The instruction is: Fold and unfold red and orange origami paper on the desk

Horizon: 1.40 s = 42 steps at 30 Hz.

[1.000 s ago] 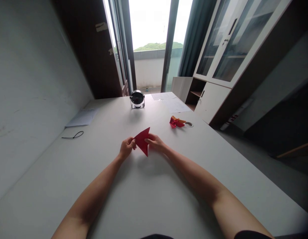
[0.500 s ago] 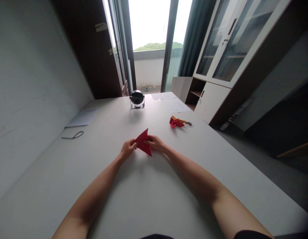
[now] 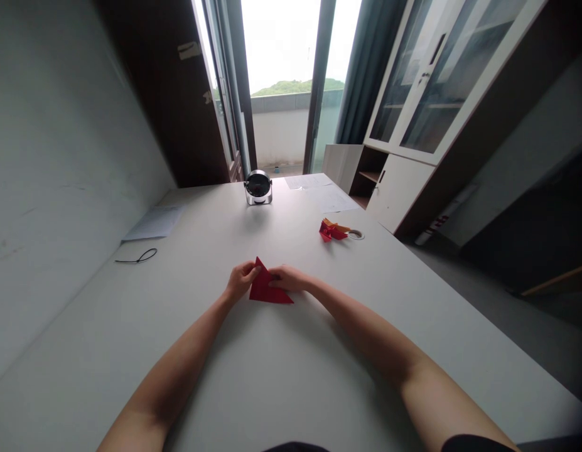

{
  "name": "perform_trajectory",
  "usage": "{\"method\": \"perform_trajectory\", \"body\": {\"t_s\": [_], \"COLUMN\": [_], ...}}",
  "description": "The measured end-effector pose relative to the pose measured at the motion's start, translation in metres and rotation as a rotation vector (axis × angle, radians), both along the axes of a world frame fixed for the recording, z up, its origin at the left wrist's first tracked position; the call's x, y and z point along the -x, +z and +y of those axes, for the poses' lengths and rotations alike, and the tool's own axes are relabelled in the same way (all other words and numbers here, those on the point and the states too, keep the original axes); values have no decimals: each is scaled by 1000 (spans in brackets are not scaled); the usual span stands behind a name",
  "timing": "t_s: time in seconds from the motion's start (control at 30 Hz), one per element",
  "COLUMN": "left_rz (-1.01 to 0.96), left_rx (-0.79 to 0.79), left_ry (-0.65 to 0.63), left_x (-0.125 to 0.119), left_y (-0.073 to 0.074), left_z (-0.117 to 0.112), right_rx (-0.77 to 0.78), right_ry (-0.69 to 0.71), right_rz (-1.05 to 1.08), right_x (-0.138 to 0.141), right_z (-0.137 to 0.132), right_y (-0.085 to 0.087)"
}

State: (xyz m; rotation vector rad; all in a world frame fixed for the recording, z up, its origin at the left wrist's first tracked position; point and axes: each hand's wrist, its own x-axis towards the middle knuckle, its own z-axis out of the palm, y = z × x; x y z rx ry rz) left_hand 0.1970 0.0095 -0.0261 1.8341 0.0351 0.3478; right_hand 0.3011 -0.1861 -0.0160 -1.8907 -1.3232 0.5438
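On the head view I see the left hand [image 3: 241, 280] and the right hand [image 3: 284, 278] both pinching the red paper triangle [image 3: 268, 292]. It lies almost flat on the white table [image 3: 272, 376] right between them, with its peak by the left fingertips. My worry is that uneven finger pressure on that slick top could slide the thin layers apart and skew an edge; the folded paper figure [image 3: 333, 230] and small round fan [image 3: 258, 187] sit well apart.
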Motion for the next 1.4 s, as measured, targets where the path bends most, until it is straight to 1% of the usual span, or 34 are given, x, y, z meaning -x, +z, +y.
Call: {"method": "perform_trajectory", "body": {"t_s": [0.13,0.27,0.33,0.43,0.5,0.57,0.7,0.87,0.93,1.07,1.13,1.23,1.3,1.4], "left_rz": [-18,-24,-42,-93,-121,-126,-104,-131,-128,-61,-31,-4,0,-2], "left_rx": [26,53,54,16,-8,-2,60,22,37,57,27,-35,-59,-64], "left_ry": [7,62,112,199,231,235,219,252,225,81,34,20,20,5], "left_x": [-1,0,1,2,3,4,5,3,1,-3,-3,-3,-3,-3], "left_y": [1,5,8,11,13,13,13,12,11,3,-2,-6,-6,-7], "left_z": [-1,-2,-2,0,3,4,6,6,7,6,5,6,8,10], "right_rx": [28,37,33,24,28,26,14,4,-30,-179,-261,-354,-396,-432], "right_ry": [59,89,85,46,17,-4,-11,-15,-63,-216,-294,-397,-421,-410], "right_rz": [-88,-79,-39,36,62,73,116,186,194,197,202,234,257,266], "right_x": [0,-1,0,0,1,1,3,3,3,0,-4,-10,-12,-10], "right_z": [1,0,-1,-2,-2,-2,-4,-4,-2,2,4,6,8,8], "right_y": [1,2,3,5,6,8,10,9,8,2,-3,-12,-16,-17]}}
